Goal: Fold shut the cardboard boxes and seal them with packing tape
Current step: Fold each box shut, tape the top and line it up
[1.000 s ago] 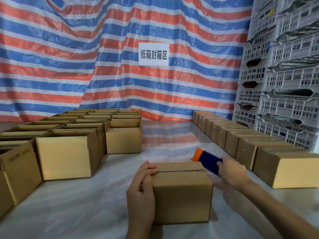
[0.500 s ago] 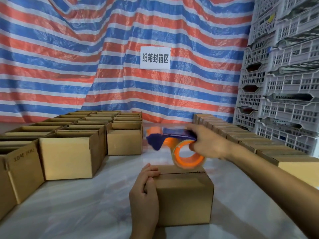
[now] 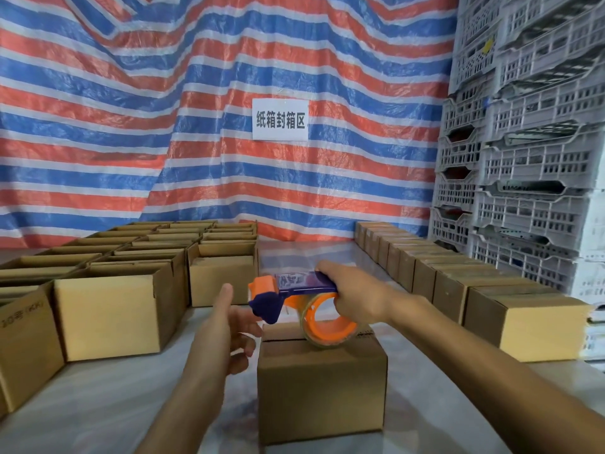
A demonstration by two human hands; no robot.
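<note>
Holding tape dispenser (image 3: 294, 285) in right grip (image 3: 357, 296), curled round it; left grip (image 3: 226, 329) open, empty, just beside box (image 3: 322, 388). Risk: unbraced box sliding on surface (image 3: 98, 404), seal landing crooked off seam (image 3: 284, 339).

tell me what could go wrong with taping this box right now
The left hand is off the box, so the box may slide when tape is pulled. It also reaches close to the front end of the tape dispenser that the right hand grips; any cutter there could nick the fingers.
</note>
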